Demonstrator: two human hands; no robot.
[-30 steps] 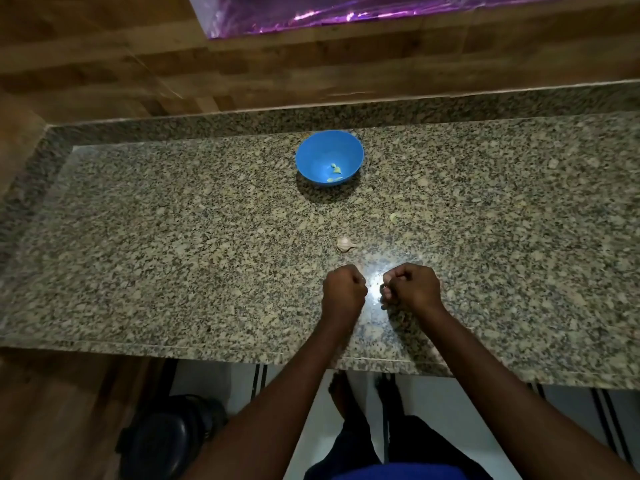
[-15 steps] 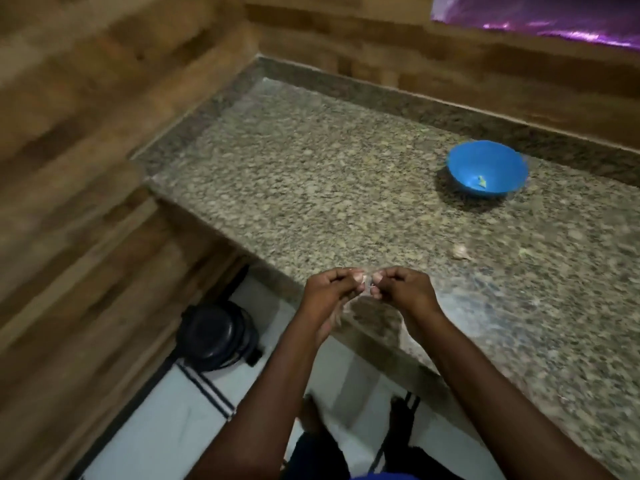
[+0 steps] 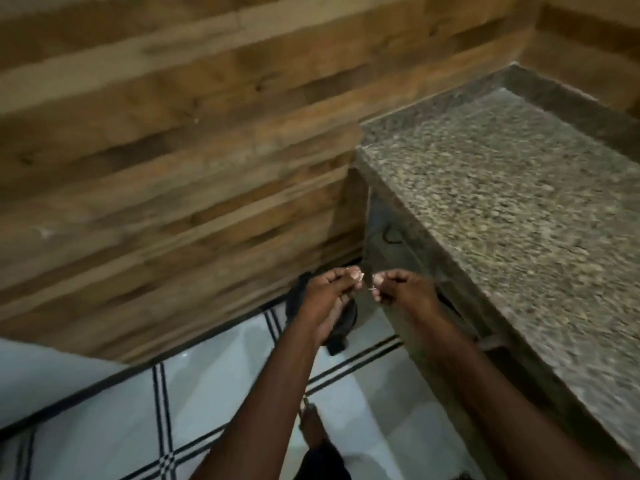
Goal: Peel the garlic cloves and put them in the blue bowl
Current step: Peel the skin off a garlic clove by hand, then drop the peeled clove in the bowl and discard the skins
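Garlic clove [image 3: 367, 280] pinched between left hand [image 3: 327, 289] and right hand [image 3: 403, 289].

A single head-worn camera looks steeply down and forward from above the person's arms, close enough that both forearms fill the lower middle of the frame. The fingers [image 3: 349, 277] of the two hands meet near the centre of the view. Right of the fingers, the granite surface [image 3: 519, 188] runs away toward the upper right corner. Left of and beyond the fingers stands a wood-panelled wall [image 3: 173, 133]. Below the fingers lies the white tiled floor [image 3: 207, 393] with dark lines. The wide lens bends the edges.
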